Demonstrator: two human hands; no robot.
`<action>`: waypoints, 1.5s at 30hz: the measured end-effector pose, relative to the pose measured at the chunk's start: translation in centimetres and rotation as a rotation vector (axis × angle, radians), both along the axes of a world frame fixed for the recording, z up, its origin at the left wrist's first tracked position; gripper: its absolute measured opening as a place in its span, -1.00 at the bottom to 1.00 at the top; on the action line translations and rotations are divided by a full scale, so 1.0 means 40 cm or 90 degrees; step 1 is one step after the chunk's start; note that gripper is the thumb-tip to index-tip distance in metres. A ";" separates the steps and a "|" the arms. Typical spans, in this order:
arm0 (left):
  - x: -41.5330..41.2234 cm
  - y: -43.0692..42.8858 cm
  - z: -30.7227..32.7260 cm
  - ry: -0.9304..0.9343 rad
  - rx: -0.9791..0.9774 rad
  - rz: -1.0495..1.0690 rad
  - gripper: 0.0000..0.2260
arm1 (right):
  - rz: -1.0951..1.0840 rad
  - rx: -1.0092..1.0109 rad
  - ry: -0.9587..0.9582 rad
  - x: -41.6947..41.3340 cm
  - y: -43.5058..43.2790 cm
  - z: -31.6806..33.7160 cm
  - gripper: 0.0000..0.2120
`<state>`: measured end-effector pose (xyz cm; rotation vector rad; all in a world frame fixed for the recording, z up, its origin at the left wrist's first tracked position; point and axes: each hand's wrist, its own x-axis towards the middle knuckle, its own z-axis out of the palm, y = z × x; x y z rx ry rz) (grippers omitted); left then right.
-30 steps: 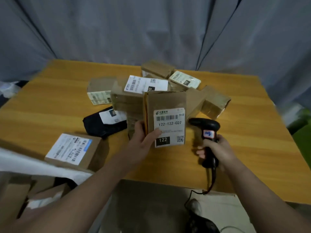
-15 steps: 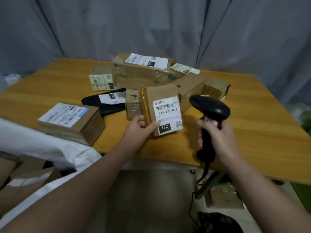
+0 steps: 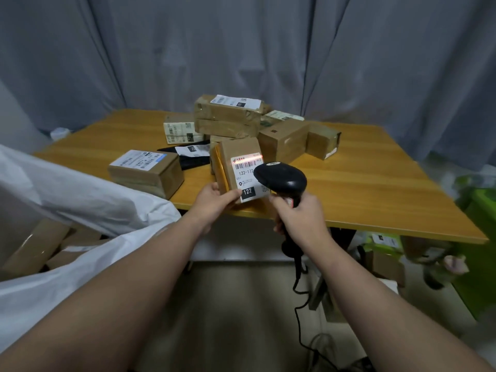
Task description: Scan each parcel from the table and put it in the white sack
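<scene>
My left hand (image 3: 214, 201) grips a small brown parcel (image 3: 239, 154) by its lower left corner, holding it upright at the table's front edge. Its white label reads 122, and a red scan line lies across the barcode. My right hand (image 3: 300, 218) grips the handle of a black barcode scanner (image 3: 280, 178), whose head points at the label and covers its right part. The white sack (image 3: 80, 200) gapes open at the left, with brown parcels inside it. More parcels (image 3: 228, 116) are piled on the wooden table (image 3: 362, 183).
A labelled box (image 3: 146, 171) sits near the table's front left corner, next to a black bag parcel (image 3: 192, 157). The scanner's cable (image 3: 298, 304) hangs to the floor. Green bins (image 3: 480, 237) and boxes stand at the right. A grey curtain hangs behind.
My right hand raised the scanner and brought it close to the parcel's label, where a red line now shows. My left hand drew the parcel toward the table's front edge.
</scene>
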<state>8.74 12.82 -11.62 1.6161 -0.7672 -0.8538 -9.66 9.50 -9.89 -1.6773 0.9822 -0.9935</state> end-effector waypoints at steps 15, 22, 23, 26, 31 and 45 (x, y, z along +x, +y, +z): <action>-0.030 0.039 -0.027 -0.039 -0.037 0.057 -0.43 | 0.013 0.015 -0.043 -0.086 0.065 -0.055 -0.78; -0.014 0.057 -0.041 -0.043 -0.026 0.061 -0.31 | 0.028 0.029 -0.070 -0.077 0.074 -0.056 -0.83; -0.013 0.061 -0.040 -0.045 -0.026 0.063 -0.25 | 0.035 0.026 -0.075 -0.072 0.078 -0.054 -0.83; -0.011 0.078 -0.020 -0.052 -0.057 0.092 -0.23 | 0.058 0.017 -0.103 -0.040 0.088 -0.043 -0.84; 0.048 0.162 0.033 -0.065 -0.129 0.154 -0.43 | 0.131 0.004 -0.141 0.079 0.120 -0.012 -0.74; 0.430 0.515 0.102 -0.568 0.351 0.303 -0.57 | 0.440 -0.009 0.217 0.542 0.167 -0.077 -0.81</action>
